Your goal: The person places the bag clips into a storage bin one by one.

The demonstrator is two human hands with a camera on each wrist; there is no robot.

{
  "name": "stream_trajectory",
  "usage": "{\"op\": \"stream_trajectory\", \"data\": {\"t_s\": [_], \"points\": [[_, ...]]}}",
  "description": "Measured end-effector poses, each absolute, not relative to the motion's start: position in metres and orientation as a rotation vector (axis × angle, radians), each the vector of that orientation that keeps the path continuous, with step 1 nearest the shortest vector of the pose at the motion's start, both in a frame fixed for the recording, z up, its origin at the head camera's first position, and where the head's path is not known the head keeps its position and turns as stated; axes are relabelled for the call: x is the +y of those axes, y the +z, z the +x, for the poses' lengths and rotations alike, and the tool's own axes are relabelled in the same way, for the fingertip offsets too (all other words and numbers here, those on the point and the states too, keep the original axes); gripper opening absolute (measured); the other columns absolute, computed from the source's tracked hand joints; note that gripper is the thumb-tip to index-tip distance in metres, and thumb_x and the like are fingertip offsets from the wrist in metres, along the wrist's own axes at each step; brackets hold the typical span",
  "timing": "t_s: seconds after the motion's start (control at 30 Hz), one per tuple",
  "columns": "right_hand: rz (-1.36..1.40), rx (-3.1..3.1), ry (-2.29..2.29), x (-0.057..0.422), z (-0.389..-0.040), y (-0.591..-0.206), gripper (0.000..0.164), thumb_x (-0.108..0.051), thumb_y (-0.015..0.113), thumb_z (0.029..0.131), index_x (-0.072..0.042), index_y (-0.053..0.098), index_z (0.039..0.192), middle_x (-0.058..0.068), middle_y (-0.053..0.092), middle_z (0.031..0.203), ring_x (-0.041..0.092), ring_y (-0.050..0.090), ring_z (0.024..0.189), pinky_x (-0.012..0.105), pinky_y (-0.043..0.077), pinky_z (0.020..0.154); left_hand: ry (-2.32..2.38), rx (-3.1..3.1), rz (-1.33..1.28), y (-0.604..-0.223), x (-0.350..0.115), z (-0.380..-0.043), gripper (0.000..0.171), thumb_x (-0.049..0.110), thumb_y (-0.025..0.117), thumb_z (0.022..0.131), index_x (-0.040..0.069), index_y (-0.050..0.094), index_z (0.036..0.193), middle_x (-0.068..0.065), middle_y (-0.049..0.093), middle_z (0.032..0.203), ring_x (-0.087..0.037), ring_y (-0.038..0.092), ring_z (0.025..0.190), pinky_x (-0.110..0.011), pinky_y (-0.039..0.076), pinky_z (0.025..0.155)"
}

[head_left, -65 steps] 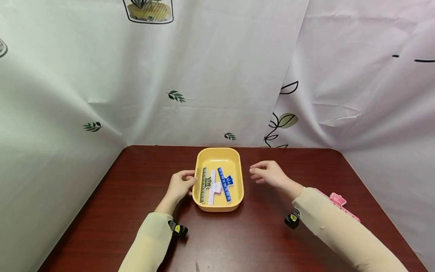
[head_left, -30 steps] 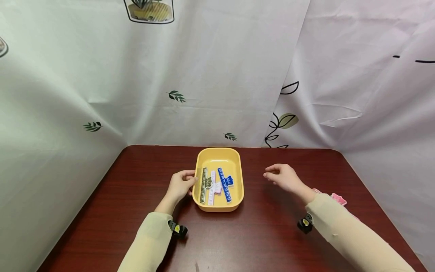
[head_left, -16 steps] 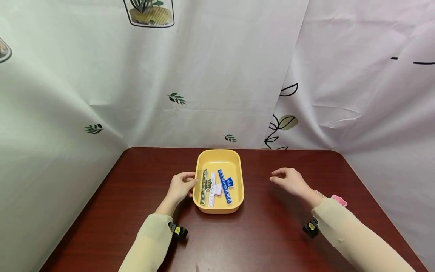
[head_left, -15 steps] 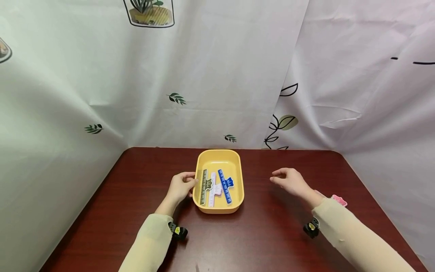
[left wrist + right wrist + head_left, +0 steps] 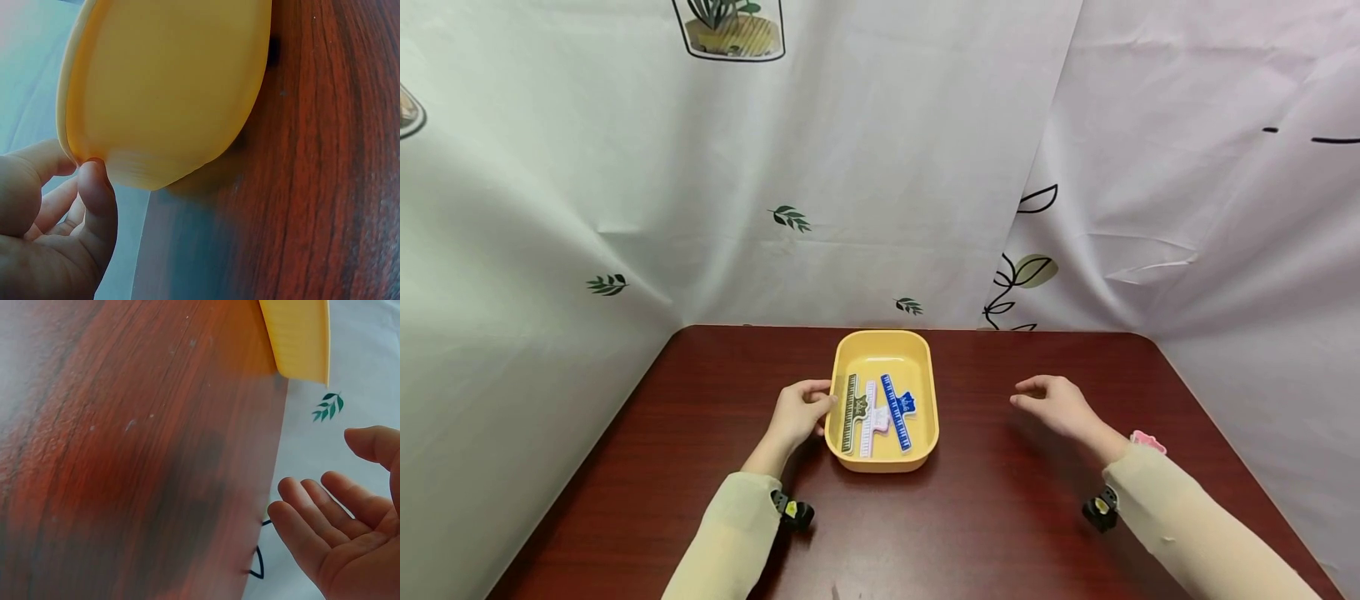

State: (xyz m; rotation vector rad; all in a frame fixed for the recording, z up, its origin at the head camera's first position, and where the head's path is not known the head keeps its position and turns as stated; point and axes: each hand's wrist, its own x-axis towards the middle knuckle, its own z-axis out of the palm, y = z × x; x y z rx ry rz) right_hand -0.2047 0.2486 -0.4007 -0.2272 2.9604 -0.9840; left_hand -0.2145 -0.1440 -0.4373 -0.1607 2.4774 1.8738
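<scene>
My left hand (image 5: pixel 793 415) pinches the left rim of a yellow plastic tray (image 5: pixel 883 466); the left wrist view shows the thumb (image 5: pixel 99 194) on the rim and the other fingers behind it. Three clips with piano-key stripes lie in the tray: dark green (image 5: pixel 849 425), pale lilac (image 5: pixel 868 429) and blue (image 5: pixel 895 414). My right hand (image 5: pixel 1062 406) hovers over the table, apart from the tray. Its fingers are loosely bent with nothing between them, as the right wrist view also shows. A pink clip (image 5: pixel 1148 442) lies beyond the right forearm, mostly hidden by the sleeve.
The dark red wooden table (image 5: pixel 880 533) carries the tray near its far edge. White cloth (image 5: pixel 850 167) with leaf prints hangs along the back and both sides. A small black camera sits on each wrist.
My right hand has moved away from the tray to the right and a little nearer, its sleeve covering more of the pink clip. The left hand, tray and three clips have stayed put.
</scene>
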Motion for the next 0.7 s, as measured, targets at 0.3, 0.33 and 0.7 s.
{"op": "stream_trajectory", "data": {"t_s": [0.3, 0.33, 0.7], "points": [[-0.218, 2.981, -0.967, 0.258, -0.201, -0.402, 0.039, -0.028, 0.065, 0.087, 0.002, 0.066, 0.111, 0.021, 0.066, 0.111, 0.037, 0.058, 0.105, 0.048, 0.05, 0.085, 1.877, 2.47, -0.164, -0.436, -0.144, -0.214, 0.038, 0.006, 0.066, 0.083, -0.002, 0.061, 0.12, -0.013, 0.067, 0.084, -0.011, 0.053, 0.049, -0.024, 0.047, 0.04], [-0.213, 2.987, -0.964, 0.259, -0.201, -0.403, 0.039, -0.028, 0.065, 0.087, 0.002, 0.066, 0.111, 0.021, 0.066, 0.111, 0.036, 0.058, 0.105, 0.048, 0.05, 0.085, 1.878, 2.47, -0.165, -0.436, -0.144, -0.214, 0.038, 0.006, 0.066, 0.083, -0.002, 0.061, 0.12, -0.013, 0.067, 0.084, -0.011, 0.053, 0.049, -0.024, 0.047, 0.04], [-0.187, 2.995, -0.956, 0.272, -0.199, -0.41, 0.038, -0.026, 0.065, 0.088, 0.003, 0.065, 0.113, 0.023, 0.064, 0.113, 0.038, 0.058, 0.105, 0.05, 0.049, 0.085, 1.891, 2.467, -0.164, -0.438, -0.144, -0.216, 0.037, 0.004, 0.066, 0.083, -0.003, 0.061, 0.119, -0.013, 0.067, 0.082, -0.011, 0.053, 0.048, -0.024, 0.046, 0.039]]}}
